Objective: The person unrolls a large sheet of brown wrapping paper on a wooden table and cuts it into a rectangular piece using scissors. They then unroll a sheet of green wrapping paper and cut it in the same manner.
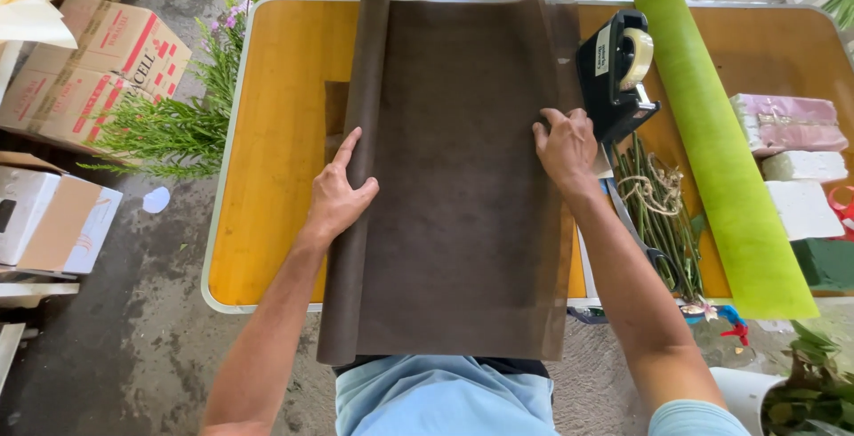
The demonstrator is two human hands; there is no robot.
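Observation:
A dark brown sheet of wrapping material [458,178] lies unrolled across the orange table [276,178], its rolled part along the left side. My left hand [341,194] rests flat on that roll, fingers spread. My right hand [565,145] grips the sheet's right edge, fingers curled on it. The sheet hangs over the table's near edge toward me.
A black tape dispenser [616,71] stands right of my right hand. A bright green roll [721,142], tied green stems [654,200] with scissors [640,231], and foam blocks [801,165] lie at right. Cardboard boxes [93,62] and greenery [173,129] sit on the floor at left.

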